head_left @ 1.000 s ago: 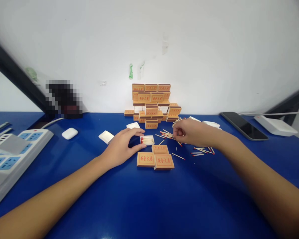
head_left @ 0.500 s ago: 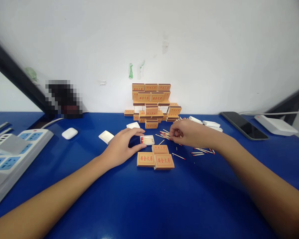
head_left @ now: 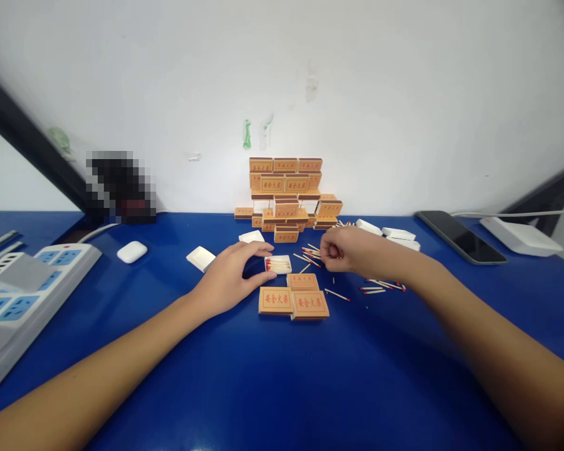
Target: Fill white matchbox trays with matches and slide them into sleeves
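A small white matchbox tray (head_left: 278,265) holds several red-tipped matches. My left hand (head_left: 235,275) has its thumb and fingers around the tray's left end, gripping it on the blue table. Over a pile of loose matches (head_left: 312,254), my right hand (head_left: 345,250) is closed, fingertips pressed together; what is between them is hidden. Three orange matchboxes (head_left: 310,304) lie together just in front of the tray. Behind it, several more orange matchboxes (head_left: 286,207) are stacked against the wall.
White trays (head_left: 200,259) lie left of the filled one, and more white trays (head_left: 398,234) sit behind my right wrist. A phone (head_left: 460,237) and white box (head_left: 521,237) are at right; a power strip (head_left: 37,294) and white case (head_left: 132,252) at left.
The fingers of my right hand have curled in more tightly over the match pile. My left hand and the filled tray have stayed in place.
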Motion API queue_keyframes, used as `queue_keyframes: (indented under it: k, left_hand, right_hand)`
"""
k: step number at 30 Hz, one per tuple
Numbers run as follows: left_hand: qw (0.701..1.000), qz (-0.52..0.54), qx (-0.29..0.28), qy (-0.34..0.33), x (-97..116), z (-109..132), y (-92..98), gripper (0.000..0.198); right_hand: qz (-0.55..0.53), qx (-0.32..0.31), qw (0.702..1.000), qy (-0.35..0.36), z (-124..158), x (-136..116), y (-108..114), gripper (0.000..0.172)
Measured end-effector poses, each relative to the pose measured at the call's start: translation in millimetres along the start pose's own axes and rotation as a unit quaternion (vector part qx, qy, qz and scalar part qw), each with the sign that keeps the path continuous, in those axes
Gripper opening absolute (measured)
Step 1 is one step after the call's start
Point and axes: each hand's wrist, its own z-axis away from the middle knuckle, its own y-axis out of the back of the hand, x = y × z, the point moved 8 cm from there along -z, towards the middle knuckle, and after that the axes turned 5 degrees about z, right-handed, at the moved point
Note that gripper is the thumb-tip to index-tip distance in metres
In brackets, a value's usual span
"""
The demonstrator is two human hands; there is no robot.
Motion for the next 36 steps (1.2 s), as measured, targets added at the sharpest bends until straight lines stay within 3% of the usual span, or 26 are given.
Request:
queue_keyframes:
  k: [17,32,36]
  left_hand:
    - [1.000,-0.007,0.002,-0.005,0.6,-0.3,-1.3,0.040]
    - [1.000,-0.008,0.003,-0.014,0.2,0.5,-0.7,0.043]
    - [1.000,-0.009,0.004,-0.010,0.2,1.1,-0.6,0.042]
  right_hand:
    - [0.072,0.072,0.995,0.012,-6.2,-16.2,-0.7,0.007]
    - [0.045,0.029,0.999,-0.002,-7.0,-14.3,-3.9,0.009]
    - [0.027,0.065,0.997,-0.004,-4.9,-1.9,8.3,0.002]
